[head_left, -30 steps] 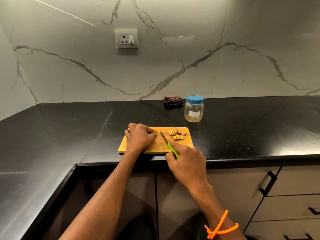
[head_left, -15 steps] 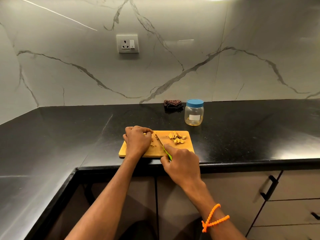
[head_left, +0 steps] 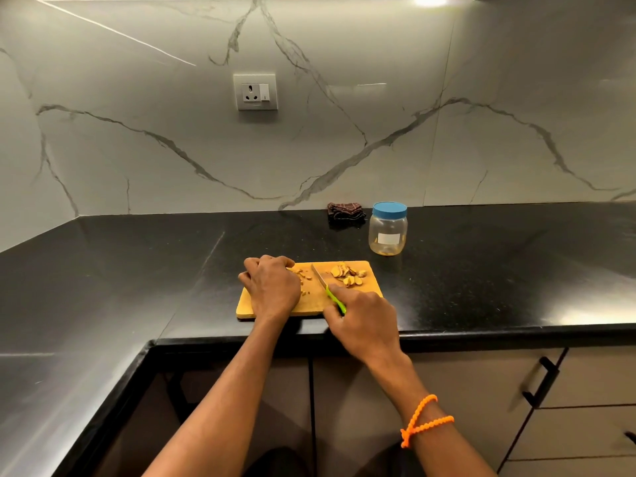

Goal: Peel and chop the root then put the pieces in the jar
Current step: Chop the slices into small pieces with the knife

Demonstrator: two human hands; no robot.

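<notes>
A wooden chopping board (head_left: 311, 306) lies near the counter's front edge. My left hand (head_left: 272, 289) is curled over the root at the board's left; the root itself is hidden under the fingers, with small chopped bits (head_left: 303, 275) beside them. My right hand (head_left: 364, 320) grips a green-handled knife (head_left: 327, 287), its blade pointing away across the board's middle, just right of the bits. A pile of cut slices (head_left: 347, 275) sits at the board's far right. Behind the board to the right stands a clear jar (head_left: 388, 232) with a blue lid on.
A dark folded cloth (head_left: 345, 214) lies against the marble wall, left of the jar. A wall socket (head_left: 255, 92) is above. The black counter (head_left: 137, 270) wraps round to the left. Drawers with black handles (head_left: 540, 382) are below right.
The view has tilted down a little. The knife blade has shifted slightly right, away from my left hand. Both hands stay on the board.
</notes>
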